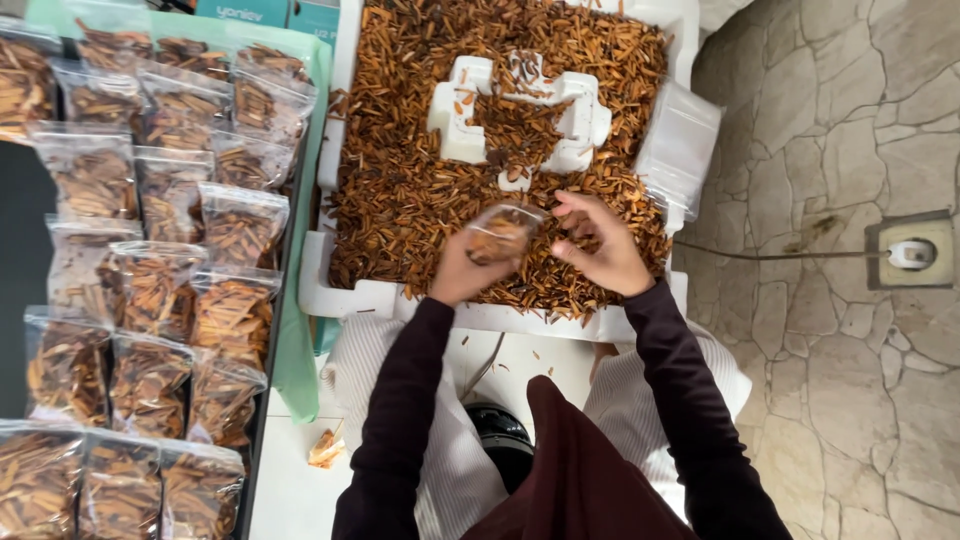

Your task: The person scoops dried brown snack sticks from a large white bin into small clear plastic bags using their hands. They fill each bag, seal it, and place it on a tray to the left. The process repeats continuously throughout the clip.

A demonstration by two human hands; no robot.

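My left hand grips a small clear plastic bag partly filled with brown wood-like chips, its mouth facing up. My right hand hovers right beside the bag's opening, fingers curled and pinched over chips. Both hands are above the near edge of a white foam tray heaped with loose brown chips. Dark long sleeves cover both my arms.
A white foam block rises from the middle of the chip pile. Several filled clear bags lie in rows at the left. A stack of empty clear bags leans on the tray's right side. A floor socket sits in the stone floor at right.
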